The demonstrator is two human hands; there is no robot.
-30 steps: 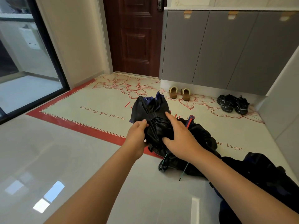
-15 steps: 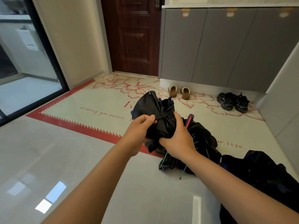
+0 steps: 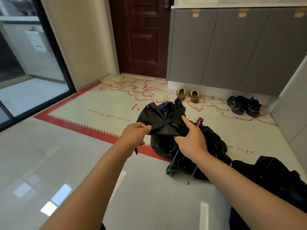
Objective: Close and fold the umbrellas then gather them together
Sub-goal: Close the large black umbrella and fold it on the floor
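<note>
Black umbrella (image 3: 163, 117) cloth is drawn taut by the pinching left grip (image 3: 134, 135) while the right grip (image 3: 191, 141) clasps its folds, likely for strapping.

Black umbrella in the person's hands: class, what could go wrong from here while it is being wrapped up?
1. The left hand only pinches the edge of the held umbrella, whose cloth flares loosely beyond the right hand; a slip could let the folds spill open.
2. Thin teal ribs jut from the second umbrella on the floor just below; they might snag the cloth or poke a wrist.
</note>
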